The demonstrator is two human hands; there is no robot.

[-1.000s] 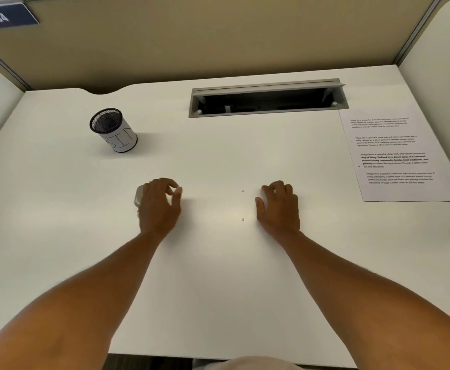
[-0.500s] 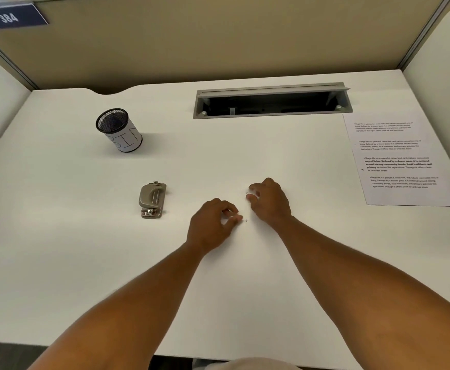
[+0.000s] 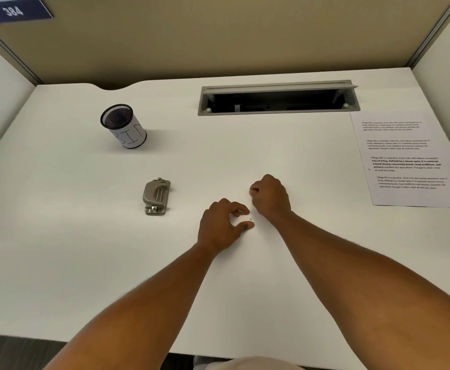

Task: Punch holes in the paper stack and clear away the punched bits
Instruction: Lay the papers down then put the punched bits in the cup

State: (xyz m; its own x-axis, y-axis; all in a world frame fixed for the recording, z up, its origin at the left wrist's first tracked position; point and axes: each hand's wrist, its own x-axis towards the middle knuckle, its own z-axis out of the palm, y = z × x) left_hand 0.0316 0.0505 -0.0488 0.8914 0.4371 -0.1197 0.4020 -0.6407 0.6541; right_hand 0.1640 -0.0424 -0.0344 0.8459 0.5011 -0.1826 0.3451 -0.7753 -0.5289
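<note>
White tabletop (image 3: pixel 85 263) is carrying everything: the paper stack (image 3: pixel 408 161) is lying at the far right, the metal hole punch (image 3: pixel 156 196) is sitting untouched at left, near the mesh bin (image 3: pixel 123 126). The left hand (image 3: pixel 222 225) is curling thumb and forefinger around a tiny punched bit (image 3: pixel 250 219), not yet pinching it. The right hand (image 3: pixel 270 198) is clenching; whether it is holding anything cannot be told.

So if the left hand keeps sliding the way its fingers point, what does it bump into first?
Probably the tiny punched paper dot, lying just ahead between the left hand thumb and fingers. Just beyond is the right hand, though depth is hard to judge.
</note>
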